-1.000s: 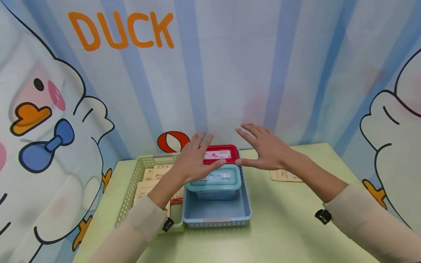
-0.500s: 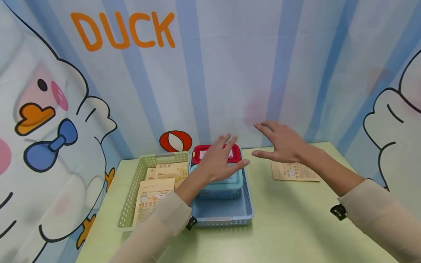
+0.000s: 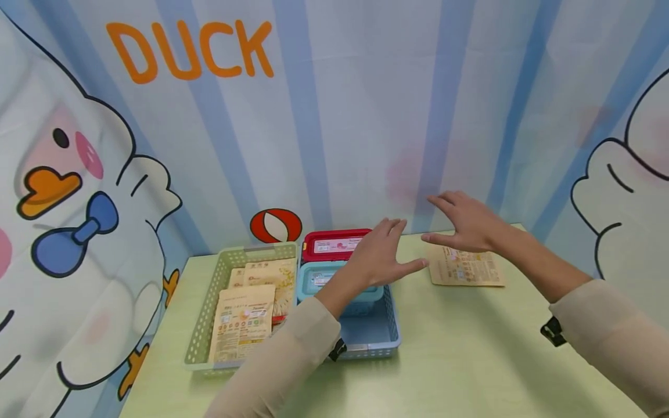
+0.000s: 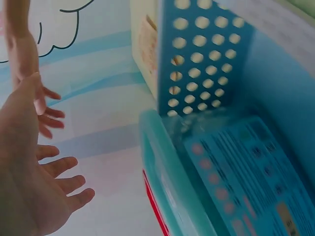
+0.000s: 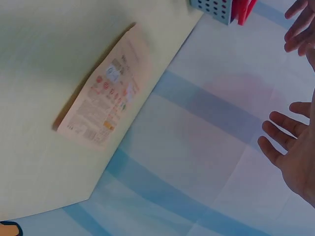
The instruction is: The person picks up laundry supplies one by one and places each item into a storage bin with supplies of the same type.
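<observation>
My left hand (image 3: 378, 255) hovers with spread fingers above the right side of the blue basket (image 3: 394, 325), holding nothing. Inside that basket sit a teal-lidded box (image 3: 313, 278) and, behind it, a red-lidded box (image 3: 329, 244); my left hand and forearm partly cover them in the head view. My right hand (image 3: 467, 223), fingers extended and nothing in it, is in the air over a flat tan paper pouch (image 3: 465, 270) lying on the table. In the right wrist view the whole printed face of the pouch (image 5: 106, 93) shows, apart from the hand.
Left of the blue basket stands a light green basket (image 3: 195, 342) holding several tan pouches (image 3: 243, 322). The pale green table (image 3: 444, 371) ends at a striped curtain (image 3: 360, 116) with duck drawings.
Both hands have moved to the right, from above the two boxes toward the pouch on the table. The boxes, baskets and pouches have stayed in place.
</observation>
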`<state>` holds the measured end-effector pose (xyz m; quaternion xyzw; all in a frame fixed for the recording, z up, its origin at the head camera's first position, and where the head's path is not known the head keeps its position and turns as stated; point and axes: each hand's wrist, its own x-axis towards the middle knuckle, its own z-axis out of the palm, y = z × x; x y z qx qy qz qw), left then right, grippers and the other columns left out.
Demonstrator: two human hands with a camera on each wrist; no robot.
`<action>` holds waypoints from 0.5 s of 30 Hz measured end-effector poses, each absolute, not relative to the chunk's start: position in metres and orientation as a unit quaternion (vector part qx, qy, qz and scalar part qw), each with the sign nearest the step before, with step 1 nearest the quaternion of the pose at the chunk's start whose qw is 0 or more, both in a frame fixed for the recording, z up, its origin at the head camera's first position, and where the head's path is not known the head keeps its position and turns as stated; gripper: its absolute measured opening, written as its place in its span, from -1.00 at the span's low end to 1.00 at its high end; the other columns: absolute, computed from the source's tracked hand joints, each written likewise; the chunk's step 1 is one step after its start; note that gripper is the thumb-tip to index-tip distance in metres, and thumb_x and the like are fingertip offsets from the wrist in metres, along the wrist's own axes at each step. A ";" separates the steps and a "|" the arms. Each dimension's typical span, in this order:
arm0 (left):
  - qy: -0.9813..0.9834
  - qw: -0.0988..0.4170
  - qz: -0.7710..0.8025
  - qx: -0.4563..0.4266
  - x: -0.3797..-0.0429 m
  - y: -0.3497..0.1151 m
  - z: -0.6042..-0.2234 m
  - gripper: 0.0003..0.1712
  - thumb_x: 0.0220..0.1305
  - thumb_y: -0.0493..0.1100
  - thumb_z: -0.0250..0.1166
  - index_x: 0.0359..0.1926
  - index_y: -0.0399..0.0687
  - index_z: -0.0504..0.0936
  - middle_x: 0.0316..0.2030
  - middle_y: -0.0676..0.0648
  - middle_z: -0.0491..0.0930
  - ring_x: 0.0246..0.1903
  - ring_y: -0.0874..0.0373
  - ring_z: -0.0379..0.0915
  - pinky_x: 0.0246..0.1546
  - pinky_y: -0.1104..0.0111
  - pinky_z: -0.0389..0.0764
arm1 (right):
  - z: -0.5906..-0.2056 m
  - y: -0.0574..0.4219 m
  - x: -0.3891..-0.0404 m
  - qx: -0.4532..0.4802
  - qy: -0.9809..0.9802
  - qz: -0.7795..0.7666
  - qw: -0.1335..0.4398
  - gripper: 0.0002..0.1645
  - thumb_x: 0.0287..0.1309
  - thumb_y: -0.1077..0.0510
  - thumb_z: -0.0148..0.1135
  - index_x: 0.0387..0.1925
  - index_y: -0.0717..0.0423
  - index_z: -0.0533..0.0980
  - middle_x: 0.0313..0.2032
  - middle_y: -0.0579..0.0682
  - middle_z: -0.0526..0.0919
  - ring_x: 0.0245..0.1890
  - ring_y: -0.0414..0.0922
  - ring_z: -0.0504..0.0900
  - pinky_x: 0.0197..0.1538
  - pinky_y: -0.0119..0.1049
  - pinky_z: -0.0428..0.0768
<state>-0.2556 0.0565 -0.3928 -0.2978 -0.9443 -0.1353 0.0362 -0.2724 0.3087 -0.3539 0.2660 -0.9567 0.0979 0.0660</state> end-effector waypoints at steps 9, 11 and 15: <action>-0.955 0.037 -0.126 -0.264 -0.268 0.088 -0.395 0.17 0.34 0.54 0.21 0.67 -0.08 0.13 0.56 -0.09 0.27 0.51 0.04 0.24 0.36 0.17 0.51 | -0.378 0.338 -0.277 0.240 -0.965 0.084 0.055 0.02 0.42 -0.33 0.25 0.56 0.31 0.26 0.43 0.45 0.36 0.42 0.44 0.33 0.32 0.44 0.39; -0.958 0.036 -0.136 -0.248 -0.270 0.094 -0.397 0.16 0.35 0.51 0.23 0.67 -0.09 0.14 0.56 -0.09 0.28 0.51 0.05 0.25 0.35 0.18 0.53 | -0.388 0.342 -0.278 0.239 -0.966 0.079 0.055 0.01 0.42 -0.32 0.26 0.54 0.33 0.29 0.40 0.45 0.40 0.40 0.44 0.37 0.32 0.42 0.40; -0.958 0.026 -0.163 -0.235 -0.274 0.107 -0.403 0.11 0.37 0.43 0.28 0.67 -0.09 0.15 0.56 -0.09 0.28 0.51 0.06 0.26 0.33 0.19 0.54 | -0.413 0.349 -0.278 0.236 -0.968 0.076 0.043 -0.04 0.44 -0.29 0.26 0.50 0.35 0.34 0.36 0.44 0.44 0.36 0.43 0.42 0.27 0.40 0.47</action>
